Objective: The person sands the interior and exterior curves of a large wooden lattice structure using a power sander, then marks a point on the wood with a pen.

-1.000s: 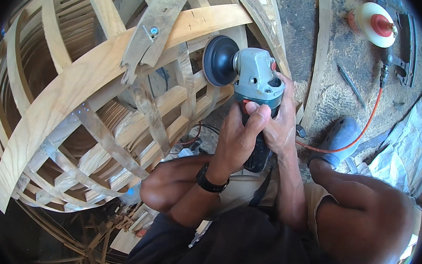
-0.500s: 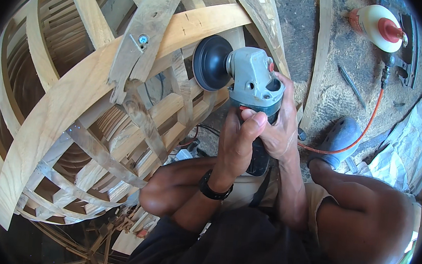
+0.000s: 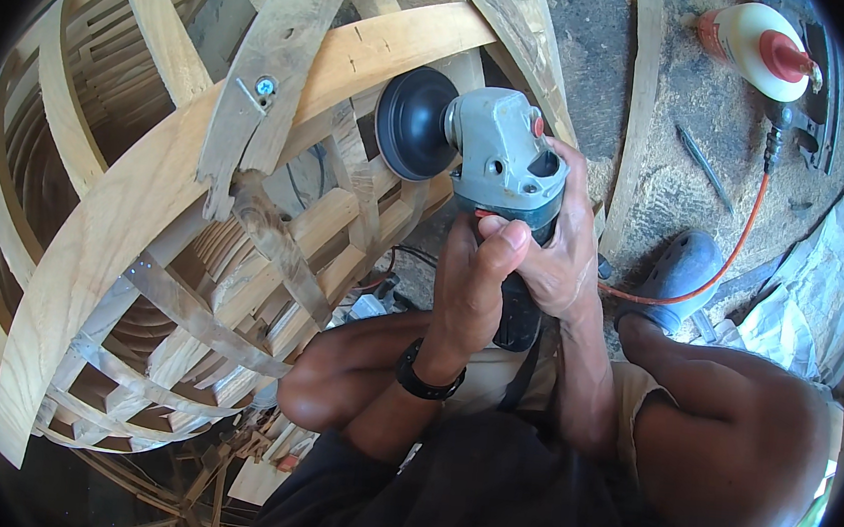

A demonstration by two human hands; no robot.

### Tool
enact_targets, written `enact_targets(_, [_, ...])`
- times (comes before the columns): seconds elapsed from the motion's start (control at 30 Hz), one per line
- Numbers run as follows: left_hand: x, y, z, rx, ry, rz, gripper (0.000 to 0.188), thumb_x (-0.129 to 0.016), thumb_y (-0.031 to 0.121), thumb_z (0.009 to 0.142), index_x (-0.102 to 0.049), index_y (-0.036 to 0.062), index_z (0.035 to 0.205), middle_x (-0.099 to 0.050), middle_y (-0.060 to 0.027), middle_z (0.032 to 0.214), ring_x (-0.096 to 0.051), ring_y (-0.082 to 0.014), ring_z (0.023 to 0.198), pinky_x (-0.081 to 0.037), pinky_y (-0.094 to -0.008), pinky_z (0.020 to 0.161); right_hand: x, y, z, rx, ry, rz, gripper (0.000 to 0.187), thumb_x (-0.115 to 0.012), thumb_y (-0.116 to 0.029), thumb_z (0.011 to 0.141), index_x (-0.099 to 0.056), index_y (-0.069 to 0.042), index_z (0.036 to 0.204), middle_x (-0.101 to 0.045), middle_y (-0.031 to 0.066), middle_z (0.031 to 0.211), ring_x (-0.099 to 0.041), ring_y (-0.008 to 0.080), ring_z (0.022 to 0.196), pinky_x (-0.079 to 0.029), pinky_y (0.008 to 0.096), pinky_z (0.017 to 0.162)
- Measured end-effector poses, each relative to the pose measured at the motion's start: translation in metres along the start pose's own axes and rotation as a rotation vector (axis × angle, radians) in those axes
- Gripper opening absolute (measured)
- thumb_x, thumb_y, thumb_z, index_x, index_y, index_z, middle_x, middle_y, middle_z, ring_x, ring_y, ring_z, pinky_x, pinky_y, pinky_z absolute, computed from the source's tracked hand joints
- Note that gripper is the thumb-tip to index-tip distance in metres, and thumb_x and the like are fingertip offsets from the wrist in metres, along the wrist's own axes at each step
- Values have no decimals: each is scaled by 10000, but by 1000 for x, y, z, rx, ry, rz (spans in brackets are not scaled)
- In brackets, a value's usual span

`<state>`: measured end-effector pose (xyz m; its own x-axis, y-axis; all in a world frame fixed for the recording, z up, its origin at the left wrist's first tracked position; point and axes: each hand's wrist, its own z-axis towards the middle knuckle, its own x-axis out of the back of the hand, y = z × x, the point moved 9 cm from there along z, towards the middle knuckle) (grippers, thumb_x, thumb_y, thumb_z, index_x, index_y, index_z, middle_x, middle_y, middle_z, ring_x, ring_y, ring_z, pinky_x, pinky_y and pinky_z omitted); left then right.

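Fingers of both hands are clamping around the grip of a grey power tool, and from my end I am seeing the thumbs crossing over its near side. The left hand is gripping from the left, a black wristband circling its wrist; the right hand is gripping from the right, one finger lying along the housing. I am not able to tell how the left fingertips are sitting, as the grip is hiding them.

I am holding the tool mid-scene, its long axis running from the near black end to the far grey head, which is leaning slightly left. Its round black pad is pointing left, toward a wooden lattice frame; whether it is touching wood, I am not making out. A pale curved board is sweeping across that frame. Far right, a white bottle with a red cap is lying near an orange hose.
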<state>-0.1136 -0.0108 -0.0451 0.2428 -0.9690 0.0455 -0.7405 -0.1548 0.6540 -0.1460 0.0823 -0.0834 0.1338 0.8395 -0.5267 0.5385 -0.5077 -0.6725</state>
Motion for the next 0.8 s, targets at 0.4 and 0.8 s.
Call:
enact_targets(0.4, [9, -15, -1, -106, 52, 402, 591, -491, 494, 987, -511, -51, 1216, -604, -188, 1031, -584, -258, 938, -448, -366, 854, 22, 36, -4, -5, 66, 80, 741, -767, -264, 769, -394, 36, 1334, -588, 159, 1150, -579, 219, 1049, -435, 346, 961])
enact_targets(0.8, [25, -2, -18, -297, 120, 625, 600, -320, 525, 1045, -565, -14, 1143, -621, -204, 992, -604, -333, 887, -447, -425, 787, -5, 14, -9, 35, -10, 107, 737, -733, -170, 800, -324, 47, 1374, -566, 168, 1187, -560, 219, 1108, -417, 362, 1005])
